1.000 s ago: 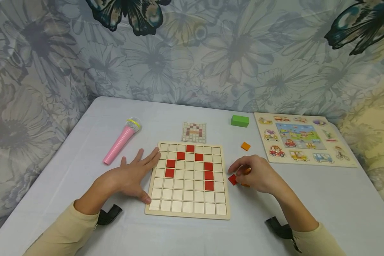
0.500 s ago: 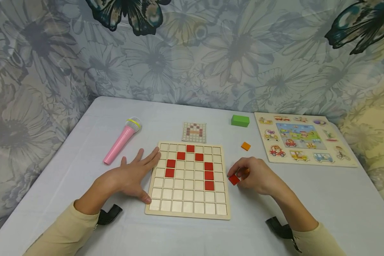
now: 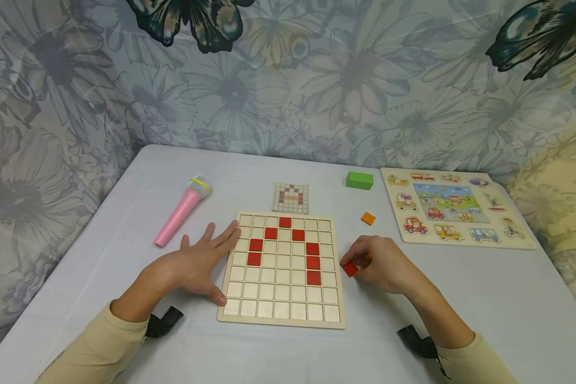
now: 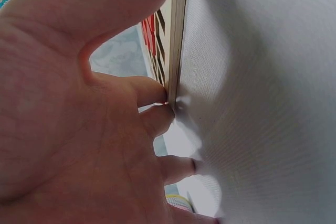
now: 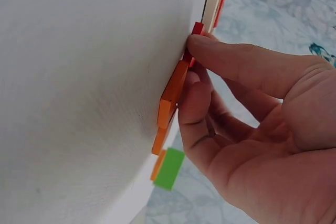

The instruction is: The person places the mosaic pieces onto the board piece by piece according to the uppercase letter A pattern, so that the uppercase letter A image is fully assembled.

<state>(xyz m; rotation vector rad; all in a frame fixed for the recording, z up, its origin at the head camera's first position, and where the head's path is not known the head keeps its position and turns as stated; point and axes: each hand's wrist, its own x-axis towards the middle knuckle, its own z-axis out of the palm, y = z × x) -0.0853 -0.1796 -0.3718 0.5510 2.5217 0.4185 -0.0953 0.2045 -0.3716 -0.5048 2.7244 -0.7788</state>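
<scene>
A wooden grid board (image 3: 281, 322) lies on the table with several red tiles set in its cells. My left hand (image 3: 192, 269) is spread along the board's left side, its thumb and fingertips at the edge. To the right of the board, my right hand (image 3: 381, 266) pinches a red tile (image 3: 350, 269) between thumb and fingers, low over the tabletop. The right wrist view shows the thumb on this red tile (image 5: 198, 28), with an orange tile (image 5: 172, 93) just beside the fingers and another orange tile (image 5: 160, 140) beyond it. My hand hides these orange tiles in the head view.
A small pattern card (image 3: 291, 198) lies behind the board. A pink toy microphone (image 3: 180, 213) is at left. At right are a loose orange tile (image 3: 368, 218), a green block (image 3: 359, 180) and a picture puzzle board (image 3: 461, 234).
My right hand has shifted slightly nearer the front and picked at the red tile, which is turned a little and now sits between its fingertips. The left hand has stayed still.
</scene>
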